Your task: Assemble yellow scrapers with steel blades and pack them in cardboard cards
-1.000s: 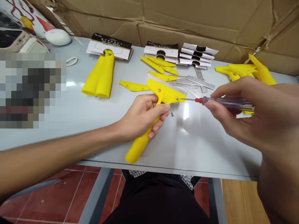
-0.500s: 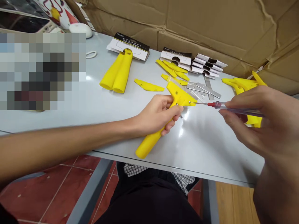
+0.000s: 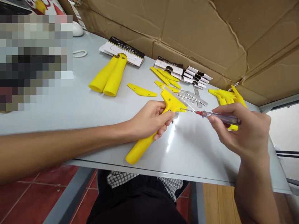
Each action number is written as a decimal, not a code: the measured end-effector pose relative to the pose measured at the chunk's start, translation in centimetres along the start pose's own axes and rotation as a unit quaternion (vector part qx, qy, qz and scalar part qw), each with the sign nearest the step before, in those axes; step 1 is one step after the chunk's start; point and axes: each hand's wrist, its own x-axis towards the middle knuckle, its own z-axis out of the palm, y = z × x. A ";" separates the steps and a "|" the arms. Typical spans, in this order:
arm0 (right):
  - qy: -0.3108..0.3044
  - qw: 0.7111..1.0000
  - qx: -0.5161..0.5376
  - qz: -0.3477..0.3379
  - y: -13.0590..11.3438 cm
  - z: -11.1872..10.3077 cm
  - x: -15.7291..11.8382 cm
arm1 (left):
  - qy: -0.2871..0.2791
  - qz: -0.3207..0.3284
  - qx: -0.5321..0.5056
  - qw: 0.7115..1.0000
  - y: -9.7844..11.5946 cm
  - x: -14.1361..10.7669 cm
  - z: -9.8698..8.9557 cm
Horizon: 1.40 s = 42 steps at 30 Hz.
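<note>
My left hand is wrapped round the neck of a yellow scraper, its wide head tilted up and a metal blade along the far edge. In my right hand is a screwdriver with a clear handle and red collar, held between thumb and fingers. The screwdriver's tip meets a small screw at the right end of the scraper's head. Another screw shows just beyond my left fingertips. Past the head lie several loose metal blades and a yellow blade cover.
Two yellow scraper handles lean on a black-and-white card packet. More folded cards and yellow covers lie along the cardboard wall. Several yellow pieces are piled at the right. A white mouse sits far left.
The view has swung to the right, so things on the table appear further left. Both hands keep their holds, and the screwdriver tip stays at the same screw.
</note>
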 end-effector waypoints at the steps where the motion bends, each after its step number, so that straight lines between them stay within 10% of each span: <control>1: 0.009 1.000 0.000 -0.003 0.1 0.1 0.0 | 0.000 0.000 0.000 1.000 0.0 0.0 0.0; 42: 0.003 1.000 -0.008 0.000 0.4 0.3 0.2 | -0.022 -0.004 -0.002 1.000 -0.3 -0.1 -0.3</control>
